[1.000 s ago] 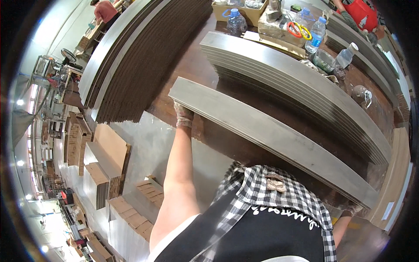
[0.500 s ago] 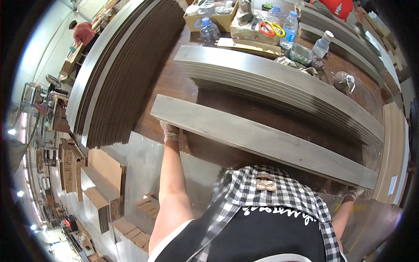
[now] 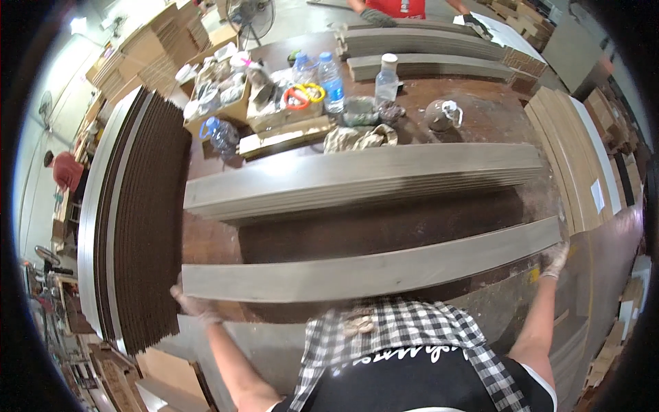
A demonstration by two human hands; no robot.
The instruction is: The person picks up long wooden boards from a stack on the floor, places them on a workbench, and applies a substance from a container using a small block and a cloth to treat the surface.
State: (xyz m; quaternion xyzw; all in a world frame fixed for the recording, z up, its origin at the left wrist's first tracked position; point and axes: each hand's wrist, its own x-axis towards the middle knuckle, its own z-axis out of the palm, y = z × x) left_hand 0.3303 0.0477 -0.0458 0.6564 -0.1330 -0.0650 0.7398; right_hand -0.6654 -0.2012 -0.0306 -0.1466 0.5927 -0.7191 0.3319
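Boards in hand: I've got one long grey board (image 3: pixel 371 268) or a thin pack, can't tell; it's along my edge of the table (image 3: pixel 209 240), left end nearer me than the right. Can't tell if it bears on the table.
Plank stacks: four in view. One grey stack (image 3: pixel 364 168) just beyond my board, one tall dark-edged stack (image 3: pixel 147 226) at left, two far stacks (image 3: pixel 425 67) across the table. Layers too fine to count.
Bottles: three upright with blue caps, one of them a handled jug (image 3: pixel 221 137); plus one white-capped bottle (image 3: pixel 386 81) and one round brown bottle (image 3: pixel 439 117).
Scissors: one pair with red and yellow handles (image 3: pixel 302 96).
Other clutter: one filled carton (image 3: pixel 223 113), one crumpled cloth (image 3: pixel 360 139).
In the way: grey stack sits between my board and the clutter; tall stack rises just beside the board's left end.
People: two others, one in red (image 3: pixel 405 8) across the table, one far left.
Left hand (image 3: pixel 195 305): gloved, gripping the left end, blurred; forearm angled up-left.
Right hand (image 3: pixel 555 259): gloved, gripping the right end from below, fingers partly hidden; forearm near upright.
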